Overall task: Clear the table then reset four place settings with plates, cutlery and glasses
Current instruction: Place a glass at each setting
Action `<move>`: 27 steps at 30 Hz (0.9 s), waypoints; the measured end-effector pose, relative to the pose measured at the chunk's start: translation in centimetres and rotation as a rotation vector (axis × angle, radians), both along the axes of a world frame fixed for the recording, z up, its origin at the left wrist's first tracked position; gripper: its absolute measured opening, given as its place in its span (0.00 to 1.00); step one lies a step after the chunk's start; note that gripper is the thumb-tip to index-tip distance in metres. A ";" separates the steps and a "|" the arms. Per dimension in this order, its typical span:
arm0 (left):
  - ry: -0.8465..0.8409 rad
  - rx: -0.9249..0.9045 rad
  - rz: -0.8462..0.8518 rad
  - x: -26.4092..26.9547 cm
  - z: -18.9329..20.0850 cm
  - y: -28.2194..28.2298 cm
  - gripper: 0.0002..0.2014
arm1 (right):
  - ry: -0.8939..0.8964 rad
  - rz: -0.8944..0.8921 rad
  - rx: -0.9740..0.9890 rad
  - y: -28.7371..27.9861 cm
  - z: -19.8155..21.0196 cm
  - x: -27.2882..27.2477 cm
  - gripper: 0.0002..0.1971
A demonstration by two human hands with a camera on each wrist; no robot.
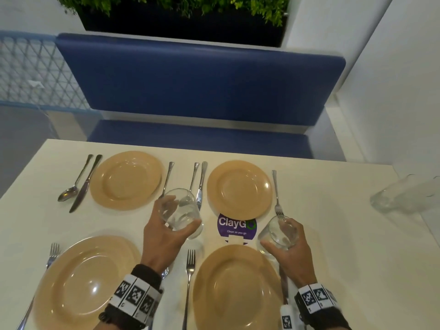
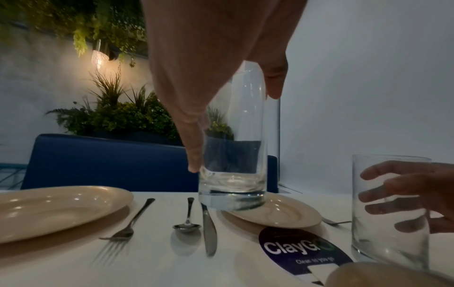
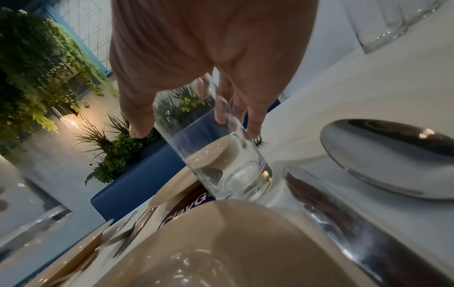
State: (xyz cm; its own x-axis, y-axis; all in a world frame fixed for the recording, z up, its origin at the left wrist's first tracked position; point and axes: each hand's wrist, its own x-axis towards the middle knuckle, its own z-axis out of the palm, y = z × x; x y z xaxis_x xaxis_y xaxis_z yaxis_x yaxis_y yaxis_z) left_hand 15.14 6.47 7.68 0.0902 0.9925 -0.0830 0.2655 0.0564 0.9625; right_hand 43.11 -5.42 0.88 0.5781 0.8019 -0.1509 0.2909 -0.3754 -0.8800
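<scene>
Four tan plates lie on the white table [image 1: 345, 246]: far left [image 1: 126, 179], far right [image 1: 239, 189], near left [image 1: 85, 282], near right [image 1: 235, 289]. Forks, knives and spoons lie beside them. My left hand [image 1: 177, 214] grips a clear glass [image 1: 183, 208] between the two far plates; in the left wrist view this glass [image 2: 233, 155] hangs just above a knife [image 2: 209, 229]. My right hand [image 1: 279, 234] grips a second glass [image 1: 281, 231], tilted, beside the near right plate's far rim [image 3: 221, 213]. This second glass [image 3: 221, 155] has its base at or close to the table.
More clear glasses [image 1: 402, 196] stand at the table's right edge. A purple ClayGo sticker [image 1: 235, 225] sits mid-table. A blue bench [image 1: 197, 86] runs behind the far edge, with a white wall to the right. A spoon [image 3: 388, 155] and knife [image 3: 356, 223] lie under my right wrist.
</scene>
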 end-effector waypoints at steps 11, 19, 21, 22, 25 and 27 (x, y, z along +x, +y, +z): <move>0.159 -0.052 -0.148 4.9 -4.7 1.6 0.36 | 0.029 0.044 -0.070 -0.4 1.0 0.6 0.42; 0.205 -0.090 -0.163 5.9 -6.6 1.8 0.38 | 0.059 0.038 -0.071 -0.3 0.7 0.6 0.41; 0.209 -0.083 -0.173 5.9 -6.7 2.0 0.38 | 0.060 0.035 -0.070 -0.3 0.6 0.6 0.41; 0.218 -0.078 -0.183 6.0 -6.7 2.1 0.39 | 0.057 0.034 -0.073 -0.3 0.5 0.6 0.41; 0.264 -0.084 -0.227 6.0 -6.6 2.7 0.41 | 0.046 0.033 -0.077 -0.4 0.4 0.7 0.41; 0.279 -0.098 -0.235 5.6 -6.5 3.0 0.42 | 0.042 0.032 -0.075 -0.4 0.4 0.7 0.41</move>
